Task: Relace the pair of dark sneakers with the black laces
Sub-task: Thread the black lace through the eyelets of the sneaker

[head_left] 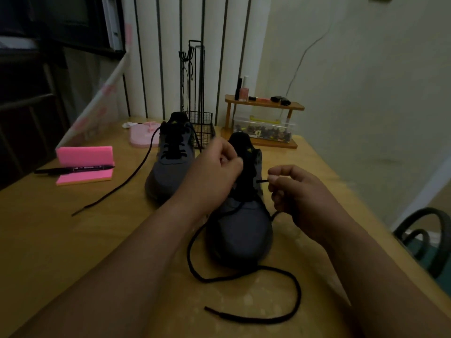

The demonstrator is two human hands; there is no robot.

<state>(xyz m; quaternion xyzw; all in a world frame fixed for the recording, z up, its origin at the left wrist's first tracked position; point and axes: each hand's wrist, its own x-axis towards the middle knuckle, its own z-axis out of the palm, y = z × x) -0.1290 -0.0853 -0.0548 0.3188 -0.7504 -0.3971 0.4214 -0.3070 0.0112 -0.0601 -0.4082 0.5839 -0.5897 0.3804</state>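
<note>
Two dark grey sneakers stand on the wooden table (61, 235), toes toward me. The near sneaker (240, 230) is in front of me; its black lace (244, 274) loops loosely over the table before the toe. My left hand (214, 174) grips the sneaker's upper at the eyelets, fingers curled. My right hand (297, 191) pinches the lace tip at an eyelet on the sneaker's right side. The far sneaker (170, 162) is laced across its front, and a loose lace end (127, 181) trails off to the left.
A pink notepad holder (85, 164) with a black marker (73, 170) sits at the left. Behind the shoes are a pink tray (142, 137), a black wire basket (201, 128) and a small wooden shelf (264, 104) with bottles. A dark chair (424, 242) stands at the right.
</note>
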